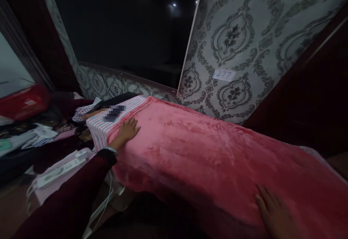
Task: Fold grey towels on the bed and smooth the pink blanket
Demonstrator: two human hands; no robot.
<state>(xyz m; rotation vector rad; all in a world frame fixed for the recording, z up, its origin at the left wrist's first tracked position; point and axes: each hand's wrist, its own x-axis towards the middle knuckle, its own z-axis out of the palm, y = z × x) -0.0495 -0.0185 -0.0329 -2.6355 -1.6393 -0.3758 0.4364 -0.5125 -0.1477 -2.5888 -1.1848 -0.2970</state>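
Observation:
A pink-red plush blanket (195,148) lies spread over a long raised surface and hangs down its near side. Flat on its left end rests my left hand (128,129), fingers apart, with a bracelet or watch at the wrist. My right hand (277,211) touches the blanket near the bottom right, fingers stretched out and slightly blurred. Under the blanket's left edge a striped cloth (99,128) shows. A dark, pixelated object (114,113) lies on that cloth, just beyond my left hand.
A white power strip (61,172) sits on a pink surface at lower left, with cables near it. Piled clothes (40,135) and a red bag (25,103) are at far left. A large dark screen (125,28) and patterned wallpaper (233,39) with a "277" paper (224,74) stand behind.

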